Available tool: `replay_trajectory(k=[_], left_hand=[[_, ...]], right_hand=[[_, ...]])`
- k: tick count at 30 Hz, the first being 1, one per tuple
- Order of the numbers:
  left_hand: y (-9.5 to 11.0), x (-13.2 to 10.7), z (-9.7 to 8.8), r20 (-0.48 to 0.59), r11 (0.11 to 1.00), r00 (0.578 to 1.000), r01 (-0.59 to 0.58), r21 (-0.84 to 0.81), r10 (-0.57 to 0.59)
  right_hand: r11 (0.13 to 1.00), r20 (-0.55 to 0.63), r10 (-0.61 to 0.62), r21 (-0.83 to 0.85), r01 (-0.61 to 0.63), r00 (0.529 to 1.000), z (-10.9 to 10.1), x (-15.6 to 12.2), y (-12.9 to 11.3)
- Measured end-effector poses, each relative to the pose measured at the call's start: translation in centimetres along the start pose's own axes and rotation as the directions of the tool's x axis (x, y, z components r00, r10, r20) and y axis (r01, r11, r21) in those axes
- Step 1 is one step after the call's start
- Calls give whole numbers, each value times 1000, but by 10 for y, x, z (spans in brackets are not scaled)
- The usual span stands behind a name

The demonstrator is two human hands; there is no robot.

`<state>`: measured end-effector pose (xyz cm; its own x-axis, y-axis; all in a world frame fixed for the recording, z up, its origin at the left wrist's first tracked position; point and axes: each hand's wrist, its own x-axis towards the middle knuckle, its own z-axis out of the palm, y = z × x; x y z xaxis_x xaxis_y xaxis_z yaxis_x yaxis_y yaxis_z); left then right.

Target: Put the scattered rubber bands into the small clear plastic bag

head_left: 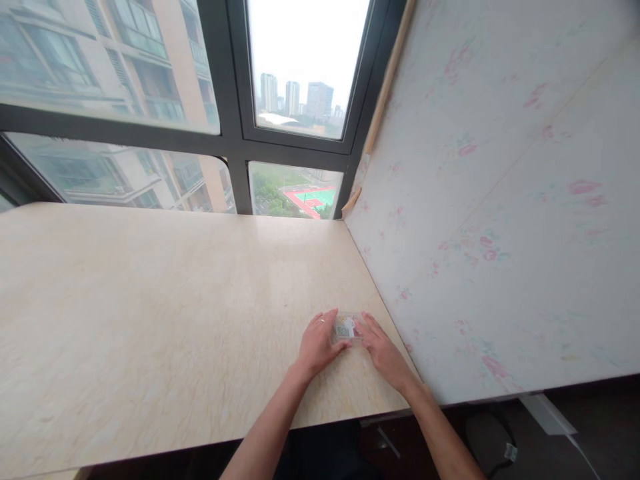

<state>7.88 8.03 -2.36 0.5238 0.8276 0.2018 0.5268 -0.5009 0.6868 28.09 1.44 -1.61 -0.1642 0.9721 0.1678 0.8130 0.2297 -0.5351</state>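
Note:
A small clear, flat rectangular case (346,327) with a printed picture inside rests on the beige stone windowsill (190,320), close to the right wall. My left hand (321,339), with a ring on one finger, is closed around the case's left side, thumb at the near edge and fingers at the far edge. On the opposite side, my right hand (381,345) grips the right end, its fingers partly over the top. What the print shows is too small to make out.
A dark-framed window (234,140) runs along the sill's far edge. The floral-papered wall (480,267) closes off the right side. Below the sill's front edge, a white object with a cord (549,413) lies in the dark area at lower right.

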Motion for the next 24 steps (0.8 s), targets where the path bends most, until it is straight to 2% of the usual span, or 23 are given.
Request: replay_trajectory(k=[10, 15, 19, 24], left_hand=[[-1, -1, 1, -31, 1000, 999, -19, 9, 19], [-5, -1, 7, -93, 1000, 995, -27, -4, 26], [-6, -8, 8, -173, 999, 984, -46, -25, 41], [-4, -29, 8, -355, 1000, 935, -3, 5, 5]], right_hand=[[1000, -134, 19, -4, -20, 991, 0, -9, 3], [999, -302, 5, 37, 7, 953, 15, -30, -11], [996, -424, 1, 85, 38, 905, 32, -54, -27], [995, -397, -50, 59, 80, 916, 39, -66, -32]])
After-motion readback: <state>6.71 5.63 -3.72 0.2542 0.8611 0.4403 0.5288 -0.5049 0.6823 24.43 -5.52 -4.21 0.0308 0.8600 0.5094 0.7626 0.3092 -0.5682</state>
